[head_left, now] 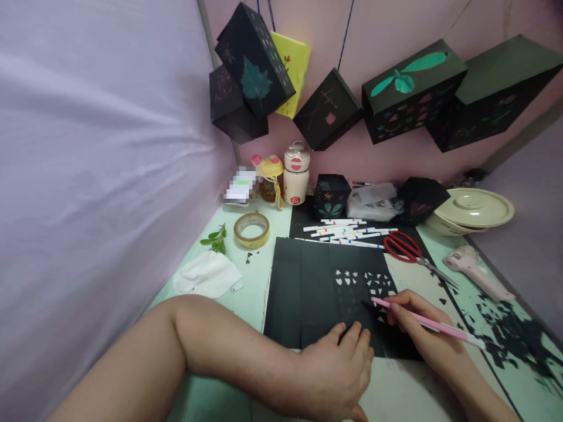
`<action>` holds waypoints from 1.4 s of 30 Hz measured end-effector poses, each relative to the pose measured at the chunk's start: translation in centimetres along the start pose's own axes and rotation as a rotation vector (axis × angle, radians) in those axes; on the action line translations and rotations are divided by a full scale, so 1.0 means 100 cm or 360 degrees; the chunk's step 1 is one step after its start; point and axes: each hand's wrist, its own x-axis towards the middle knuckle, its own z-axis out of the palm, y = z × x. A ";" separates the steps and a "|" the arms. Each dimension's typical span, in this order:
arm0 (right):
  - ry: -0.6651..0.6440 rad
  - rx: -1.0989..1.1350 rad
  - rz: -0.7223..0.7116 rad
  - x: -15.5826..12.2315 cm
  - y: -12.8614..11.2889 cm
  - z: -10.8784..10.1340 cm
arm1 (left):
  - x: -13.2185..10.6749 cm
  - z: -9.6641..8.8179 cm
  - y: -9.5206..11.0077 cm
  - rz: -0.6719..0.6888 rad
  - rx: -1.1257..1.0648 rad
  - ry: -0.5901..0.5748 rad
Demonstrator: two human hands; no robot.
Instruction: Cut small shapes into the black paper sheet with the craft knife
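Observation:
A sheet of folded black card (316, 293) lies on the table in front of me, with small star, heart and angular holes cut into its right part. Pressed flat on its lower edge is my left hand (336, 369), fingers stretched out and holding nothing. My right hand (424, 328) grips a slim pink-and-white, pen-shaped craft knife (440, 327), its tip pointing left, close to the cut shapes. Whether the tip touches the card I cannot tell. Faint outlines show on the card below the rows of stars and hearts.
Red-handled scissors (402, 246), white markers (347, 233) and a tape roll (251, 230) lie behind the card. Black scraps (512, 334) and a pink glue gun (479, 272) are on the right. Decorated black boxes (328, 111) hang above. A white bottle (296, 179) stands at the back.

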 end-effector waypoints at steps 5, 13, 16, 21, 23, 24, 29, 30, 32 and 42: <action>-0.0002 0.0000 -0.0019 0.000 -0.001 -0.001 | 0.000 0.000 0.000 0.0000 0.0014 0.0007; 0.0000 -0.0017 -0.0040 0.000 -0.002 0.000 | 0.000 0.000 0.000 0.0004 0.0012 -0.0018; 0.0005 -0.0030 -0.0037 0.000 -0.001 -0.001 | 0.000 0.001 0.000 -0.0001 0.0010 -0.0007; 0.0009 -0.0043 -0.0034 -0.001 -0.002 -0.001 | 0.000 0.002 0.001 -0.0006 0.0024 0.0020; 0.0027 -0.0041 -0.0027 -0.001 -0.004 -0.001 | 0.000 0.002 0.001 -0.0005 0.0018 0.0010; 0.0034 -0.0038 -0.0024 -0.001 -0.004 -0.001 | 0.000 0.002 0.001 -0.0002 0.0014 0.0005; 0.0040 -0.0034 -0.0016 -0.001 -0.006 -0.001 | -0.001 0.002 0.001 0.0002 -0.0001 0.0008; 0.0040 -0.0038 -0.0016 -0.001 -0.006 -0.002 | -0.001 0.002 0.002 -0.0001 -0.0002 0.0009; 0.0040 -0.0050 -0.0026 -0.001 -0.007 -0.002 | -0.001 0.002 0.002 -0.0007 -0.0003 0.0005; 0.0099 -0.0036 -0.0072 -0.001 -0.008 -0.002 | -0.001 0.005 0.001 0.0013 0.0012 0.0019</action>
